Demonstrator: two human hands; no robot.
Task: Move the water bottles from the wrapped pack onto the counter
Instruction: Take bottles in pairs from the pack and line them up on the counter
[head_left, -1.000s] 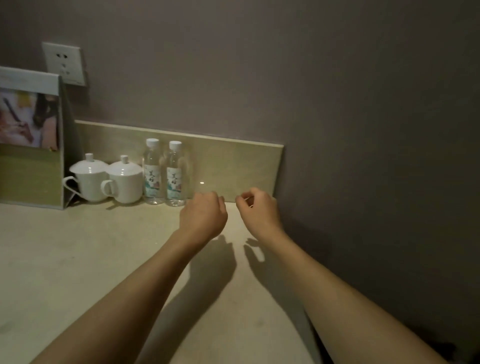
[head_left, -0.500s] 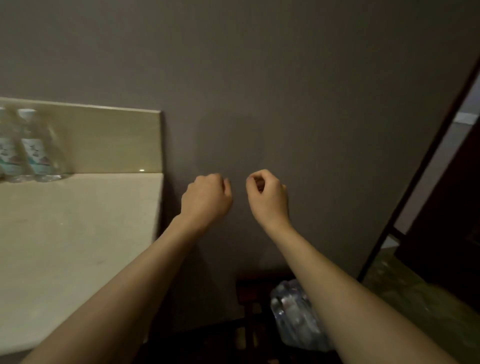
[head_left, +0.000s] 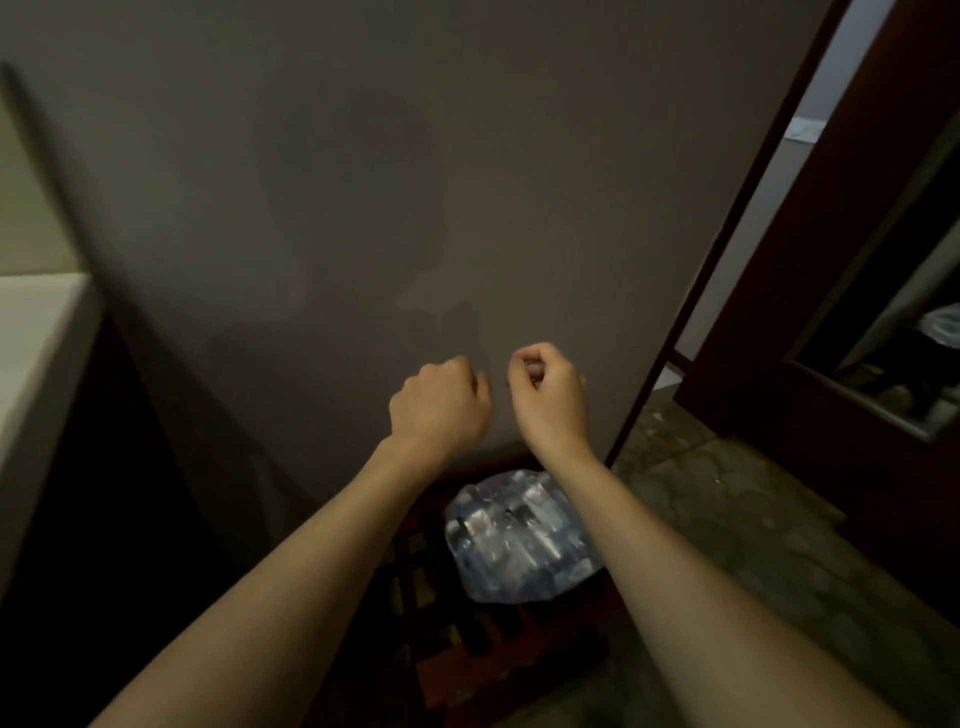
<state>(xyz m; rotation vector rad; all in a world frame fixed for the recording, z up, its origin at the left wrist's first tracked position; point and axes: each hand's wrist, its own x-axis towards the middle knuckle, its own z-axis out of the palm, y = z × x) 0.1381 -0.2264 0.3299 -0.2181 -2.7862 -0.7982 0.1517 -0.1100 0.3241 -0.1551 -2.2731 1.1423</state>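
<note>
A pack of water bottles (head_left: 514, 540) in clear plastic wrap lies low down on a dark wooden slatted rack (head_left: 452, 613), between my two forearms. My left hand (head_left: 441, 405) and my right hand (head_left: 550, 395) hang side by side in the air above the pack, in front of the grey wall. Both are curled into loose fists and hold nothing. The pale counter (head_left: 36, 332) shows only as a strip at the left edge. The two bottles that stand on it are out of view.
A grey wall (head_left: 363, 208) fills the middle. A dark door frame (head_left: 727, 234) runs up on the right, with a dark red cabinet (head_left: 857, 260) and a mirror (head_left: 893, 332) past it. Patterned carpet (head_left: 753, 519) covers the floor at the right.
The view has swung right and down, away from the counter with its cups and two bottles. The wrapped pack has come into view below. Both hands stay closed and empty.
</note>
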